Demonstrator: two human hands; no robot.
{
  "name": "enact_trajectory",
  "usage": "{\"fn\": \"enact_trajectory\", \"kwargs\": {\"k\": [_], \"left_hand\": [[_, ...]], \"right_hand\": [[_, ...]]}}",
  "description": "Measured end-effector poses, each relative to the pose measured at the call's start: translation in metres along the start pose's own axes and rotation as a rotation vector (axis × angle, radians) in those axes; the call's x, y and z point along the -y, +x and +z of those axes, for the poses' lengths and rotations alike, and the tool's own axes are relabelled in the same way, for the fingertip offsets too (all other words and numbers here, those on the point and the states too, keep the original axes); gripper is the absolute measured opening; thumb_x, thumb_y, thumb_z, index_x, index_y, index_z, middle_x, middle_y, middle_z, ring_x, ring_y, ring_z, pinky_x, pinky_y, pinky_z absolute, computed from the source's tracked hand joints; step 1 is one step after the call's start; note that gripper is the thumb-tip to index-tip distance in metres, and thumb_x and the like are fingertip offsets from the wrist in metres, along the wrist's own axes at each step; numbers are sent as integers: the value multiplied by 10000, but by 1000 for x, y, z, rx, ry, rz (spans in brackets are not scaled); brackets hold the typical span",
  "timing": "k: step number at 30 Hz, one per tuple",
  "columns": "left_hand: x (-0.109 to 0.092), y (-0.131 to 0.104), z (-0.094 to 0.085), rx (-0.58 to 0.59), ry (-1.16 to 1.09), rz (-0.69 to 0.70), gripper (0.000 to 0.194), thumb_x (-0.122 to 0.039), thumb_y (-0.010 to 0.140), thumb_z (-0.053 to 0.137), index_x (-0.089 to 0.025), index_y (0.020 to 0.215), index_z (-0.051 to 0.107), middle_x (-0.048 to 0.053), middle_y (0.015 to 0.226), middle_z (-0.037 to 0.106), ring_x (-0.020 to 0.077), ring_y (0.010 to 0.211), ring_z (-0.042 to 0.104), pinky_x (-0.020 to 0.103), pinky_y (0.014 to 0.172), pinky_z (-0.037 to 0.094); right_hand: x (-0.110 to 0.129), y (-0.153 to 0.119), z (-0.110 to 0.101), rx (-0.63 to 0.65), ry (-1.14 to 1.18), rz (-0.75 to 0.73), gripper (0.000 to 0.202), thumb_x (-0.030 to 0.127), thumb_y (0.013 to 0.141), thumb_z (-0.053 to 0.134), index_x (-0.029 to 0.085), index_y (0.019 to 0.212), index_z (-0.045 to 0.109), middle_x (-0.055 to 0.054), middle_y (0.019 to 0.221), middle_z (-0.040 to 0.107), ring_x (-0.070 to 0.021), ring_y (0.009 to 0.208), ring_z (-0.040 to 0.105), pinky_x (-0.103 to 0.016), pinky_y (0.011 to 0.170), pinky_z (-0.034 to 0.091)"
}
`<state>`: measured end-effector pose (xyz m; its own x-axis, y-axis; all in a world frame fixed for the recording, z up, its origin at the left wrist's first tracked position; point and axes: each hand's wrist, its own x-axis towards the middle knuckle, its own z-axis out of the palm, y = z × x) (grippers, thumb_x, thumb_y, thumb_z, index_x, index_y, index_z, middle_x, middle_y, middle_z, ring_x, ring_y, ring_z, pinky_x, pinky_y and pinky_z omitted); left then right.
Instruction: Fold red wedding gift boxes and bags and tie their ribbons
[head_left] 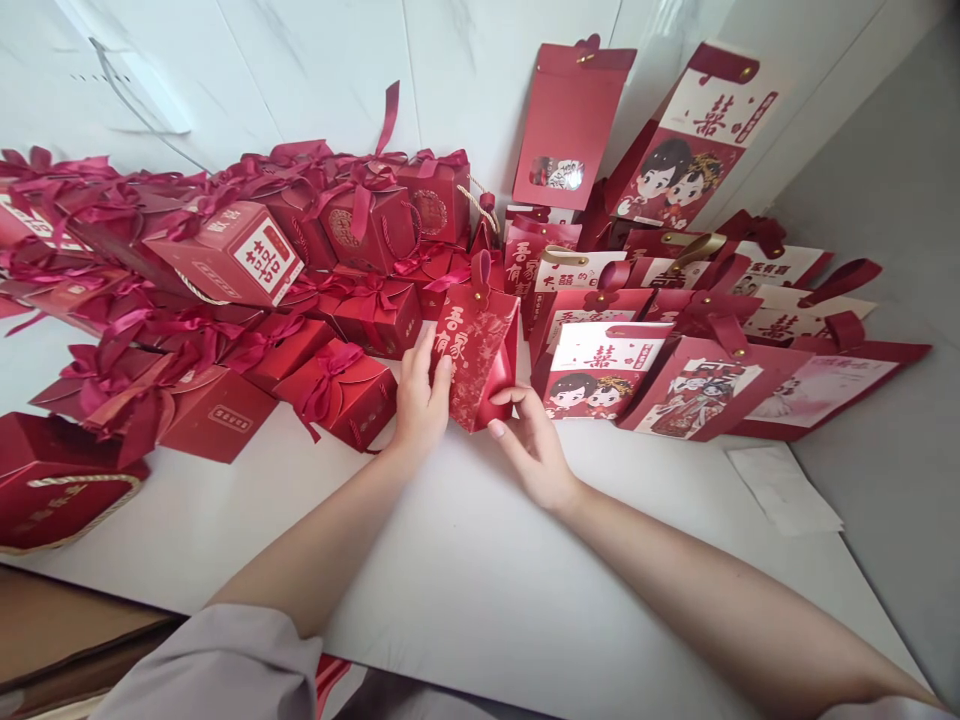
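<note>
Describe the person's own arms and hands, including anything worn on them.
A loose, creased, pale grey-mauve fabric left sleeve ends around the elbow; only an edge of a similarly coloured right sleeve shows. The left hand and right hand wear no gloves, and no ring, watch or bracelet shows. The visible sleeve fabric shows no markings.

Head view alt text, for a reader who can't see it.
A person's left hand and right hand touch a red gift box with pale lettering from either side, at a white table. Ribbon-tied red boxes crowd the left; red and white gift packages stand on the right.
</note>
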<state>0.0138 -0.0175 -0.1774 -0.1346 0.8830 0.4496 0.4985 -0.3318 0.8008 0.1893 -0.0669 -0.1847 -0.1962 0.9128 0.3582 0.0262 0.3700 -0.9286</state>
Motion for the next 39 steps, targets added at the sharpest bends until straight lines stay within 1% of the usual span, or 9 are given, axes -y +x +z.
{"fn": "enact_trajectory", "kwargs": {"k": [5, 8, 11, 14, 18, 27, 32, 36, 39], "left_hand": [[0, -7, 6, 381, -238, 135, 762, -687, 937, 376, -277, 1568, 258, 102, 1648, 208, 304, 1534, 147, 514, 1254, 156], [-1, -9, 8, 473, -317, 147, 833, -637, 893, 537, -285, 1579, 223, 96, 1669, 147, 334, 1536, 132, 526, 1247, 186], [-2, -10, 8, 449, -337, 132, 734, -570, 940, 497, -308, 1577, 244, 83, 1636, 260, 317, 1522, 198, 504, 1238, 229], [-1, -10, 9, 420, -343, 142, 622, -559, 999, 330, -309, 1566, 288, 81, 1590, 352, 294, 1521, 214, 491, 1230, 247], [-1, -10, 10, 395, -320, 156, 621, -558, 1015, 238, -310, 1585, 232, 78, 1604, 328, 285, 1518, 221, 509, 1222, 244], [-3, -11, 7, 363, -275, 181, 548, -539, 1009, 332, -295, 1492, 416, 74, 1548, 421, 285, 1461, 334, 488, 1221, 257], [-4, -9, 7, 370, -501, -3, 548, -545, 1018, 299, -238, 1416, 515, 96, 1422, 556, 277, 1360, 479, 440, 1153, 382], [-7, -4, 2, 176, -515, -59, 513, -580, 964, 457, -212, 1286, 615, 101, 1285, 646, 270, 1267, 566, 393, 1048, 478], [-7, -1, -3, 221, -461, 17, 594, -608, 852, 632, -192, 1276, 609, 116, 1262, 660, 294, 1232, 592, 391, 1014, 497]], "right_hand": [[4, -4, -1, -27, -176, -156, 448, 330, 986, 539, 318, 1417, 419, -86, 1557, 375, -275, 1466, 336, -509, 1177, 354], [2, -2, -2, -54, -212, -178, 601, 300, 1002, 512, 361, 1544, 258, -48, 1615, 313, -253, 1505, 279, -503, 1210, 322], [0, 1, -2, -7, -218, -110, 692, 356, 1005, 509, 330, 1595, 148, -47, 1647, 255, -256, 1520, 245, -504, 1235, 283], [0, 4, -4, 64, -200, -71, 687, 431, 1008, 488, 319, 1601, 159, -29, 1660, 228, -259, 1525, 234, -510, 1252, 241], [2, 6, -5, 86, -137, -22, 608, 454, 1044, 383, 337, 1600, 166, 26, 1669, 196, -214, 1541, 186, -470, 1272, 201], [2, 6, -6, 84, -120, 3, 584, 468, 1053, 336, 342, 1599, 172, 42, 1663, 217, -199, 1537, 199, -454, 1275, 200], [-3, 7, -8, 74, -201, -80, 573, 479, 1048, 352, 383, 1589, 190, 50, 1671, 183, -217, 1549, 151, -490, 1272, 155], [-2, 6, -6, 73, -286, -53, 567, 465, 1033, 426, 406, 1569, 252, 37, 1680, 149, -240, 1550, 136, -520, 1260, 139], [-3, 4, -4, 63, -335, -44, 571, 452, 1005, 508, 423, 1543, 319, 38, 1683, 128, -255, 1543, 154, -529, 1251, 163]]}}
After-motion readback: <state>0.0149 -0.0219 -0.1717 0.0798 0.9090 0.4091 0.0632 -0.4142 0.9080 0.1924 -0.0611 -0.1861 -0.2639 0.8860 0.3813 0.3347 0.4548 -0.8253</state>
